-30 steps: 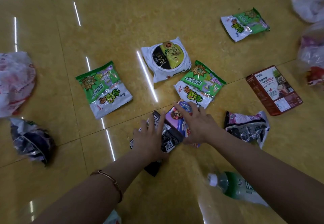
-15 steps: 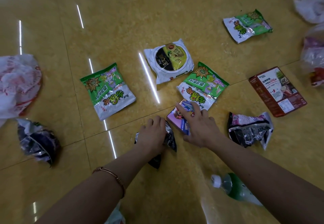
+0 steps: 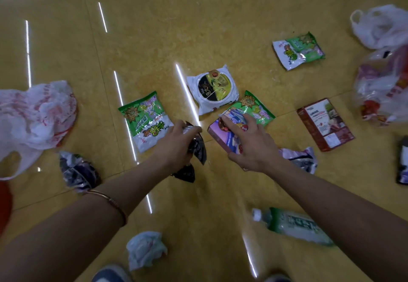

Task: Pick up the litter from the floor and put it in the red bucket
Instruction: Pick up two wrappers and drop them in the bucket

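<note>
My left hand is closed around a crumpled black wrapper and holds it off the yellow floor. My right hand grips a purple and pink carton, also lifted. A sliver of the red bucket shows at the left edge. Litter lies around: a green and white snack bag, a white packet with a round dark label, a second green bag partly behind the carton, and a third green bag farther right.
A red box and a crumpled purple wrapper lie right. A green-labelled bottle and crumpled tissue lie near my shoes. Plastic bags sit at left and right; a dark wrapper lies lower left.
Both hands closed on their items and lifted them off the floor. The view pulled back and up, bringing the tissue, my shoes and the bucket's edge into sight.
</note>
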`<state>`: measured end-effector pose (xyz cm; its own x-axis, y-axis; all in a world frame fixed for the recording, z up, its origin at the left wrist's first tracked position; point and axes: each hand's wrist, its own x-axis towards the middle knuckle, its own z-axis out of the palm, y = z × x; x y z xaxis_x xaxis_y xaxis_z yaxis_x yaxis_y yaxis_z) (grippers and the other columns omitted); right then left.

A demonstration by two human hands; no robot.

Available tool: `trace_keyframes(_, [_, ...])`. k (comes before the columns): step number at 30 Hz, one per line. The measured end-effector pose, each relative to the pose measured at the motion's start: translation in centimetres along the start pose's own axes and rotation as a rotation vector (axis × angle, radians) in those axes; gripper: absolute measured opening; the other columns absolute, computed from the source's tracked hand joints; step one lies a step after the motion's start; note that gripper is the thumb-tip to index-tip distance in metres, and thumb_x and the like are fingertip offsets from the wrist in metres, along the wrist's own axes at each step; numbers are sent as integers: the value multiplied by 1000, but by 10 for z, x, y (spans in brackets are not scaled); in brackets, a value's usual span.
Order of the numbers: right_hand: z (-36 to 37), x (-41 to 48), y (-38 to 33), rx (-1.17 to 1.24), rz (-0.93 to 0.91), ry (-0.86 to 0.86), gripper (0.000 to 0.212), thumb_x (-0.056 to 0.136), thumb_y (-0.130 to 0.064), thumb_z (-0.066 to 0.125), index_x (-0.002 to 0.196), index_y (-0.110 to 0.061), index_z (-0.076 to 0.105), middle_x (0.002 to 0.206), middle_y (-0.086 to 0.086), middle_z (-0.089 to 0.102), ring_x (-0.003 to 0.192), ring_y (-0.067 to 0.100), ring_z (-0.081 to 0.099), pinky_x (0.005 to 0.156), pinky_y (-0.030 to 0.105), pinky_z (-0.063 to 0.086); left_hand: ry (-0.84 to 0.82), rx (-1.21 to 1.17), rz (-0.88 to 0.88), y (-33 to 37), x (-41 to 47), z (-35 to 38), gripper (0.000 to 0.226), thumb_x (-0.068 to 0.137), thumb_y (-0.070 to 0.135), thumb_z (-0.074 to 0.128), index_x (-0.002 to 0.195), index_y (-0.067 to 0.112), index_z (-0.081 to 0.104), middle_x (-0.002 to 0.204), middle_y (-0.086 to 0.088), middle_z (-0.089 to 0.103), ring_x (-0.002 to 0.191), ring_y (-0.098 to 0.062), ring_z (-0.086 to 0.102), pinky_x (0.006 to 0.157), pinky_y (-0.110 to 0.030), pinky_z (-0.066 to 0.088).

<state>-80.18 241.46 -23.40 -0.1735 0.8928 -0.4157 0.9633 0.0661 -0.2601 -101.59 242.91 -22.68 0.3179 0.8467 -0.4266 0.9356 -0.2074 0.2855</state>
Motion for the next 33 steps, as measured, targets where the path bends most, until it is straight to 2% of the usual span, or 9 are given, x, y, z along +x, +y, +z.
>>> trace_keyframes(3, [-52, -29, -18, 2, 0, -15, 93, 79, -49, 63, 146, -48, -1, 156, 10, 3, 135, 39, 23, 100, 48, 38, 3, 22, -13, 13, -36, -52, 69, 83, 23, 62, 142, 31, 28, 140, -6, 31, 126, -28, 36, 84, -43, 47])
trace_keyframes(6, [-113, -59, -37, 33, 6, -12, 93, 78, -47, 64, 146, -48, 1, 156, 10, 4, 134, 39, 24, 100, 48, 40, -9, 55, -21, 30, -72, -109, 72, 84, 28, 60, 145, 26, 22, 141, -2, 33, 126, -27, 33, 92, -42, 43])
trace_keyframes(9, [-182, -88, -58, 38, -7, 9, 92, 79, -48, 64, 146, -48, 1, 156, 9, 3, 130, 39, 28, 98, 47, 41, -5, 73, -62, 47, -104, -171, 70, 86, 29, 55, 144, 20, 19, 143, -2, 32, 128, -29, 32, 99, -42, 35])
trace_keyframes(13, [-278, -122, -88, 32, -22, 53, 90, 79, -49, 62, 146, -49, 2, 155, 6, 4, 126, 36, 32, 95, 43, 42, 45, 121, -97, 70, -147, -261, 67, 87, 32, 53, 143, 21, 19, 144, 1, 34, 127, -32, 32, 99, -41, 32])
trace_keyframes(21, [-445, -184, -163, 15, -178, 91, 93, 77, -47, 66, 146, -47, 3, 155, 5, 4, 130, 34, 31, 96, 43, 43, 117, 91, -236, 99, -253, -415, 67, 87, 28, 56, 144, 24, 23, 144, -2, 34, 120, -34, 42, 93, -45, 42])
trace_keyframes(25, [-497, -211, -208, -20, -282, 95, 93, 77, -47, 65, 146, -47, 4, 155, 3, 5, 129, 32, 31, 94, 41, 42, 200, 0, -334, 101, -313, -457, 66, 87, 18, 55, 144, 29, 24, 148, 2, 27, 124, -34, 38, 97, -51, 39])
trace_keyframes(27, [-513, -222, -233, -41, -331, 98, 92, 76, -47, 65, 146, -47, 5, 154, 3, 7, 127, 32, 33, 94, 41, 42, 232, -79, -364, 97, -344, -473, 69, 84, 11, 56, 143, 30, 25, 150, 1, 21, 125, -35, 36, 95, -54, 42])
trace_keyframes(30, [-527, -239, -276, -53, -402, 106, 93, 75, -45, 66, 146, -47, 7, 153, 2, 9, 124, 31, 36, 93, 39, 43, 289, -132, -445, 85, -395, -492, 71, 82, 7, 57, 142, 31, 27, 151, -5, 12, 126, -35, 35, 88, -50, 48])
trace_keyframes(33, [-531, -259, -324, -60, -469, 99, 93, 74, -44, 66, 146, -47, 7, 152, 1, 11, 124, 30, 36, 90, 38, 44, 320, -145, -526, 65, -449, -502, 69, 84, 9, 54, 142, 34, 27, 147, -6, 23, 125, -32, 37, 85, -47, 50])
